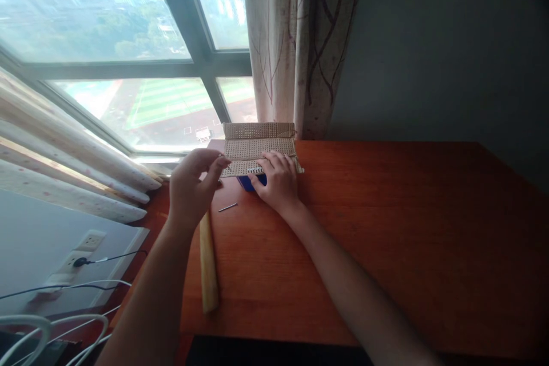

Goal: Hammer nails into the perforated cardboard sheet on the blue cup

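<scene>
A tan perforated board [259, 147], folded into stepped panels, stands at the far edge of the wooden table [386, 229]. My right hand [278, 180] lies on its lower panel with fingers curled, pressing it down over a blue object [246, 183]. My left hand [191, 191] is raised beside the board's left edge, thumb and fingers pinched together near the panel; what they hold is too small to make out. A wooden handle [208, 269] lies on the table under my left wrist. One loose nail [227, 207] rests between my hands.
A window [128, 40] and patterned curtains [300, 40] stand behind the table. A wall socket [81, 251] with plugged cables is at the lower left. A dark edge [266, 351] runs along the table's near side.
</scene>
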Tool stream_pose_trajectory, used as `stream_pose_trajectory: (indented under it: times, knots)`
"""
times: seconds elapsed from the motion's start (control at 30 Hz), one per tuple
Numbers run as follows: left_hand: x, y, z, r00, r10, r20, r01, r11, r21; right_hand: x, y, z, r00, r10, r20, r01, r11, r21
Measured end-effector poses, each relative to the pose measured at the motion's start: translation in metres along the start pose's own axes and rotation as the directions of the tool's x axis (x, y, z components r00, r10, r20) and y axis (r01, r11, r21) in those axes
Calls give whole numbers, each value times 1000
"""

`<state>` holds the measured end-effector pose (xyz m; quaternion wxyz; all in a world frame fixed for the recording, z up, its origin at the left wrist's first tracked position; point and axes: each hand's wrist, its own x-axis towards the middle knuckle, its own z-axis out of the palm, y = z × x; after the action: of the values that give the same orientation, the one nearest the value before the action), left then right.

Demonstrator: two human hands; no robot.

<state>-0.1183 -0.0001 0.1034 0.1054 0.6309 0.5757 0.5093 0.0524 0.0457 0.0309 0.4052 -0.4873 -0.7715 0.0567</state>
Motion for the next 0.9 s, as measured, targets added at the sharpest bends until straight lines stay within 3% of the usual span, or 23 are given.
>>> stream_pose_trajectory:
  times: [0.07,0.17,0.23,0.33,0.43,0.63,0.8,0.9]
  knots:
    - [-16,-6,-11,998,34,47,-40,992,122,0,0,0,1000,-3,7,3,1000,-6]
    - [-41,-24,-19,970,83,228,-150,944,295,0,1,0,1000,-5,17,5,1000,-8]
    - [-54,-37,-18,930,58,362,-203,904,377,0,1,1,1000,-2,17,2,1000,-7]
    - [-65,-50,-14,889,-24,458,-231,839,493,0,1,0,1000,-2,20,2,1000,-9]
    - [-67,-50,-10,875,-83,477,-244,776,582,0,1,0,1000,-4,15,5,1000,-11]
    - [-65,-40,-6,893,-107,438,-251,689,679,0,0,-1,1000,-6,17,6,1000,-12]
    - [-65,-44,-10,914,-67,400,-228,729,645,0,2,0,1000,-9,13,10,1000,-15]
    - [-61,-45,-14,949,8,314,-208,765,609,0,2,2,1000,-10,7,10,1000,-18]
